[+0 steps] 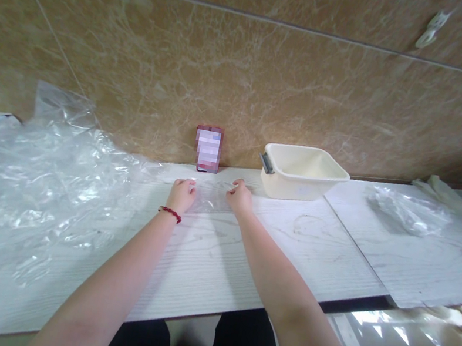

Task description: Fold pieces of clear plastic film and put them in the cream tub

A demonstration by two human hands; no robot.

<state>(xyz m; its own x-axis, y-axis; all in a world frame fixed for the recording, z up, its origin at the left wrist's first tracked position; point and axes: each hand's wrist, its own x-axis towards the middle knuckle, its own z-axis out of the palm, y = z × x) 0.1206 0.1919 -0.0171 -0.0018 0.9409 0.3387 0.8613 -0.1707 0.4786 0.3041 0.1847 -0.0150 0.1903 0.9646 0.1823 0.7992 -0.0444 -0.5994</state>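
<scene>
A clear plastic bag [210, 197] is stretched between my two hands, just above or on the white table. My left hand [181, 195], with a dark red bead bracelet at the wrist, pinches its left side. On the opposite side my right hand [240, 196] grips the plastic with bent fingers. Behind the hands a red-edged phone-like object [208, 149] leans upright against the wall, its front blurred out. To the left spreads a large heap of crumpled clear plastic bags [41, 181].
A cream plastic bin [300, 186] with a grey handle stands right of my hands by the wall. Farther right lie more clear plastic bags [409, 212] and a pale glove-like item [446, 194]. The white table [195, 274] has a seam to the right.
</scene>
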